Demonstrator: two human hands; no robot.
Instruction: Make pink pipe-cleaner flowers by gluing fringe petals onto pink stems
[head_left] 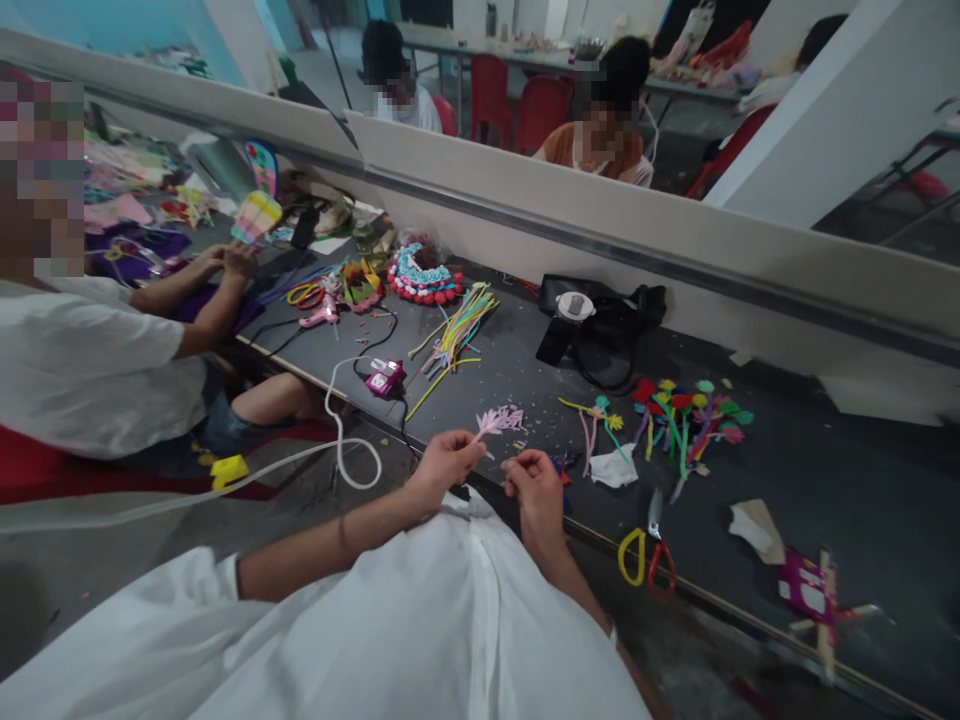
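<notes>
My left hand [451, 465] pinches the stem end of a pale pink fringed flower [501, 420], which points away over the front edge of the dark table. Just right of it, my right hand [536, 490] has its thumb and fingers pressed together; anything between them is too small to make out. Beyond my hands lies a bundle of colourful pipe cleaners [459, 335]. To the right of my right hand are a crumpled white scrap [613, 466] and a few pipe cleaner pieces [592, 425]. Scissors [655, 535] with yellow and red handles overhang the table edge.
A pile of pipe cleaner flowers [686, 420] lies right of centre. A black bag [600, 310] rests against the low divider. A purple packet [806, 585] is at far right. A white cable [337, 440] hangs at left, beside a seated co-worker [112, 360] holding a fan-shaped piece.
</notes>
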